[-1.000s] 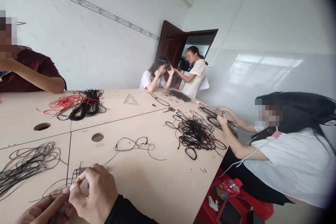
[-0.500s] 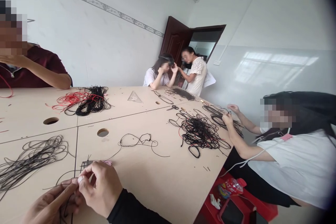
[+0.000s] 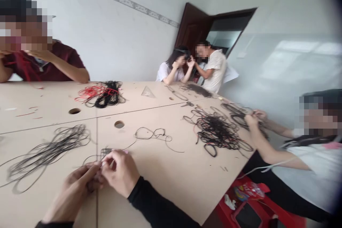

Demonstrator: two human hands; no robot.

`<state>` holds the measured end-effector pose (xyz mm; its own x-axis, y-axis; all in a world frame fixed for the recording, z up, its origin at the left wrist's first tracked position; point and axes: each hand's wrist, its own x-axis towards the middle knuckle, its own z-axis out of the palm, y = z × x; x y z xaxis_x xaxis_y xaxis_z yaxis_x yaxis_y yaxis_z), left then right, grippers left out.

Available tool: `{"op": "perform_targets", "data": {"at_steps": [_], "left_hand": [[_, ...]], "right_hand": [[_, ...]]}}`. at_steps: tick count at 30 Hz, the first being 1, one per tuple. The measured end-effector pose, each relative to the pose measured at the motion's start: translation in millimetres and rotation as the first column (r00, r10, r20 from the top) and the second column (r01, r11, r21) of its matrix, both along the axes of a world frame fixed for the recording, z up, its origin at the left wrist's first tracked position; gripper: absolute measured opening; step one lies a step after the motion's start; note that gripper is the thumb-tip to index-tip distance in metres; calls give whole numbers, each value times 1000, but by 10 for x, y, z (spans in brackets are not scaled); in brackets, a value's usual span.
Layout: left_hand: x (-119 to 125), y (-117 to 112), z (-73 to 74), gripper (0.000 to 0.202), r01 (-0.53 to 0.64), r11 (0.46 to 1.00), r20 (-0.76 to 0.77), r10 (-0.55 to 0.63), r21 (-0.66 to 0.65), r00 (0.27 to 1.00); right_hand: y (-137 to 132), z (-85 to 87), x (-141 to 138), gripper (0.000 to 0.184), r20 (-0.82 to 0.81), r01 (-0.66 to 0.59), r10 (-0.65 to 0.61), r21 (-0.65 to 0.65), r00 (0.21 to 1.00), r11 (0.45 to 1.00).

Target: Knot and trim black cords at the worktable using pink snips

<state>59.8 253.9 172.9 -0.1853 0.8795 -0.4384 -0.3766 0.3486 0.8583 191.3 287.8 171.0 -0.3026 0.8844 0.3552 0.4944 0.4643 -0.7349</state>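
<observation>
My left hand (image 3: 81, 181) and my right hand (image 3: 121, 172) meet over the near side of the table, fingertips touching. Both are closed in a pinch on a thin black cord (image 3: 89, 157), part of which loops out above the left fingers. Motion blur and the fingers hide the pinched spot. Just beyond my right hand lies a small grey and pink item (image 3: 106, 151), mostly covered. A loose black cord with loops (image 3: 144, 133) lies farther off. To the left spreads a bundle of long black cords (image 3: 58, 146).
A tangled heap of black cords (image 3: 217, 130) lies right of centre, near scissors (image 3: 187, 104). Red cords (image 3: 92, 92) and a black hank (image 3: 108, 94) lie at the back. The tabletop has round holes (image 3: 119, 124). Co-workers sit around; a red stool (image 3: 227, 213) stands at right.
The view has swung left and slightly down, so the table's things appear farther right and higher. My hands keep their pinch together. The person at left now shows more, with red cord near the face.
</observation>
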Motion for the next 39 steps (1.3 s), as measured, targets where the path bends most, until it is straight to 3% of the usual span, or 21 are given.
{"op": "perform_targets", "data": {"at_steps": [1,6,17,20,23,26,29,32,36,39], "left_hand": [[10,22,-5,39,49,998,15,-50,42,999],[15,23,-17,41,54,987,50,-62,153,997],[2,7,-48,34,3,986,44,-10,165,999],[19,1,-39,32,-2,985,-50,11,175,999],[56,-19,-40,27,61,977,-257,-6,206,966],[100,-44,-46,20,149,950,-493,6,275,870],[126,-59,-42,14,211,926,-633,38,313,773],[135,-63,-28,11,237,921,-651,24,310,759],[139,-63,-11,17,237,928,-574,-30,289,818],[137,-62,-23,14,222,933,-570,-23,283,821]], "right_hand": [[-3,-1,3,5,-9,-15,14,-11,1000,1000],[15,-30,27,13,-67,-80,76,-66,995,995],[1,-54,35,14,-60,-114,111,-48,992,992],[-10,-40,39,12,-82,-65,65,3,995,998],[-44,1,27,16,-98,-60,70,100,993,993],[-84,25,-11,19,-82,-130,141,124,987,984],[-93,10,-49,15,-85,-135,145,119,986,984],[-70,-11,-48,10,-122,-130,144,118,982,985],[-49,9,-15,12,-149,-92,103,83,983,992],[-57,31,-17,7,-120,-95,99,40,988,995]]}}
